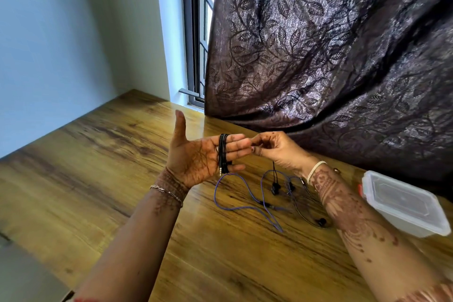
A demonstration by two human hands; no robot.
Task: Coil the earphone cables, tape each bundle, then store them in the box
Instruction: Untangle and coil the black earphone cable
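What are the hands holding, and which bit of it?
A black earphone cable. It is wound around the straight fingers of the left hand, and the right hand pinches the loose stretch above the dangling earbuds.

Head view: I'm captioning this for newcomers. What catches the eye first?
The left hand, palm open mid-frame, with a black cable wound round its straight fingers, while the right hand pinches its free end. Below lies a loose blue cable on the table; a lidded clear box sits right.
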